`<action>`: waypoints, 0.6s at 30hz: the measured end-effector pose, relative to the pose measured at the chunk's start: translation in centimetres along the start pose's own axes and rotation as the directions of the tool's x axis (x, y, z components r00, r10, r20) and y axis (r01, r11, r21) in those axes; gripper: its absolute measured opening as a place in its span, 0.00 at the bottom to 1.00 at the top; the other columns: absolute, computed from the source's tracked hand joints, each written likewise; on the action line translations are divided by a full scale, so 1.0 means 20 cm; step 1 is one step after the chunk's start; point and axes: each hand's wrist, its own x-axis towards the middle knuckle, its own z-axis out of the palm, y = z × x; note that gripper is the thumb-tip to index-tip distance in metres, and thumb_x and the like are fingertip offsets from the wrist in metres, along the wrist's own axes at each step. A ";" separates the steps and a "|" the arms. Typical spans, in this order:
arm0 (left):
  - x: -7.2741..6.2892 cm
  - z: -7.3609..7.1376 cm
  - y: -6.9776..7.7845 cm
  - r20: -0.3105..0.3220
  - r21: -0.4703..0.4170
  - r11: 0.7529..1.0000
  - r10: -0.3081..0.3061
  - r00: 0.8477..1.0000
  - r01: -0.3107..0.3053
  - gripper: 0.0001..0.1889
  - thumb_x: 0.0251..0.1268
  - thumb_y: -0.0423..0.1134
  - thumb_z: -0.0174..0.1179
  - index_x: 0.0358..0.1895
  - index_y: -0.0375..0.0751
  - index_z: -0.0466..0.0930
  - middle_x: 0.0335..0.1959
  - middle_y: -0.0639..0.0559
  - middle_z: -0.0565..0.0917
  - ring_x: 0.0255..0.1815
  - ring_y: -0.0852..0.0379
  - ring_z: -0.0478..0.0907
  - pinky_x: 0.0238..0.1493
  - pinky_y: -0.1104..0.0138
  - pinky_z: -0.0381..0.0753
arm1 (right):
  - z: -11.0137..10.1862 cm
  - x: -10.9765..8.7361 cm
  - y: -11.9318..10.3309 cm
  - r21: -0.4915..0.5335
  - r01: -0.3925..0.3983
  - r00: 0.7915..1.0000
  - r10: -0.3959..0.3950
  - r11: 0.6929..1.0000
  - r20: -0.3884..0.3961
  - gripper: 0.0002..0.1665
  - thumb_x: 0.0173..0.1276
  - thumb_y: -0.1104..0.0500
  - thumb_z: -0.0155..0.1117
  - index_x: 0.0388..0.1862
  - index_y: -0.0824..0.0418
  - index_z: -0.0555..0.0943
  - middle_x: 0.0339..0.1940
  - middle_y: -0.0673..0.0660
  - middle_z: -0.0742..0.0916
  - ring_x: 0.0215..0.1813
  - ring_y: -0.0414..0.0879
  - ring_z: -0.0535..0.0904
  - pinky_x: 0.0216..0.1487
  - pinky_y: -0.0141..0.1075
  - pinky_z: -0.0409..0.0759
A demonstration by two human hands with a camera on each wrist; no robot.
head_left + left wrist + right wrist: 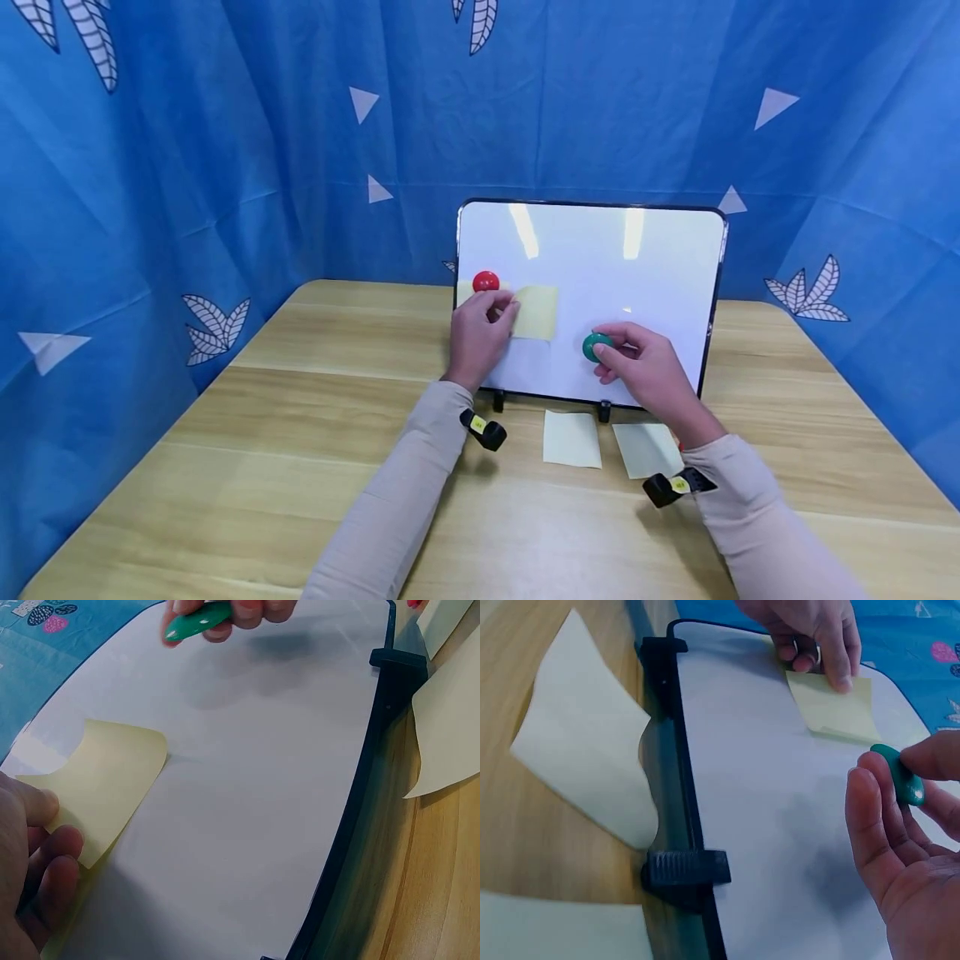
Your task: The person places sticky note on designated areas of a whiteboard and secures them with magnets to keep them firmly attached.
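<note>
A yellow paper note (536, 312) lies against the whiteboard (577, 250), its edge pinched between the thumb and fingers of my left hand (480, 332). In the left wrist view the note (112, 776) curls slightly off the board. My right hand (637, 358) holds a round green magnet (597, 347) between thumb and fingers; in the right wrist view that magnet (900, 776) is in front of the board, seemingly apart from it. A round red magnet (486, 282) sits on the board's left side, over another yellow note that my left hand mostly hides.
Two pale paper notes, a left one (572, 439) and a right one (648, 451), lie on the wooden table (300, 467) before the board. Black feet (604, 411) support the board. Something red-orange is mostly hidden by my right wrist. A blue curtain (600, 108) hangs behind.
</note>
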 end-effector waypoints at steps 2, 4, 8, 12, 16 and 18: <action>0.00 0.00 0.00 0.000 0.002 1.000 -0.001 1.000 0.001 0.10 0.67 0.39 0.67 0.48 0.39 0.86 0.36 0.52 0.85 0.32 0.59 0.78 0.36 0.70 0.80 | 0.01 0.01 -0.01 -0.003 0.007 1.000 -0.007 1.000 -0.011 0.19 0.75 0.59 0.62 0.61 0.66 0.79 0.42 0.66 0.82 0.35 0.50 0.85 0.39 0.36 0.85; 0.00 0.00 0.00 -0.004 0.007 1.000 0.001 1.000 -0.001 0.10 0.67 0.39 0.67 0.47 0.39 0.86 0.36 0.52 0.85 0.33 0.59 0.78 0.36 0.69 0.80 | 0.02 0.02 -0.02 -0.002 0.015 1.000 -0.015 1.000 -0.017 0.19 0.75 0.59 0.61 0.61 0.65 0.79 0.42 0.66 0.82 0.35 0.50 0.85 0.40 0.36 0.85; 0.01 0.01 0.02 -0.012 0.028 1.000 0.005 1.000 -0.005 0.10 0.66 0.39 0.68 0.47 0.39 0.86 0.36 0.52 0.86 0.33 0.59 0.77 0.37 0.69 0.79 | 0.04 0.05 -0.04 0.007 0.032 0.999 -0.032 0.999 -0.019 0.19 0.76 0.60 0.61 0.62 0.66 0.78 0.43 0.65 0.83 0.36 0.50 0.85 0.39 0.36 0.85; 0.01 0.01 0.03 -0.024 0.048 0.999 0.002 1.000 -0.001 0.10 0.66 0.40 0.69 0.46 0.40 0.87 0.36 0.52 0.86 0.34 0.59 0.77 0.37 0.69 0.79 | 0.06 0.09 -0.08 0.021 0.038 0.999 -0.037 0.999 -0.027 0.18 0.75 0.60 0.61 0.60 0.65 0.78 0.45 0.64 0.83 0.37 0.49 0.86 0.38 0.37 0.85; 0.01 0.01 0.03 -0.032 0.058 0.998 -0.025 0.999 0.027 0.10 0.66 0.41 0.69 0.46 0.41 0.87 0.36 0.53 0.86 0.34 0.59 0.78 0.38 0.69 0.79 | 0.09 0.13 -0.11 0.049 0.036 0.999 -0.035 0.998 -0.022 0.18 0.75 0.59 0.62 0.58 0.66 0.78 0.46 0.65 0.83 0.39 0.48 0.86 0.38 0.37 0.85; 0.00 0.01 0.03 -0.034 0.061 0.997 -0.039 0.999 0.041 0.11 0.66 0.42 0.69 0.46 0.41 0.87 0.36 0.53 0.86 0.34 0.59 0.78 0.38 0.69 0.79 | 0.10 0.14 -0.11 0.064 0.036 0.999 -0.035 0.997 -0.018 0.18 0.75 0.59 0.63 0.58 0.68 0.77 0.47 0.66 0.83 0.39 0.48 0.86 0.38 0.37 0.85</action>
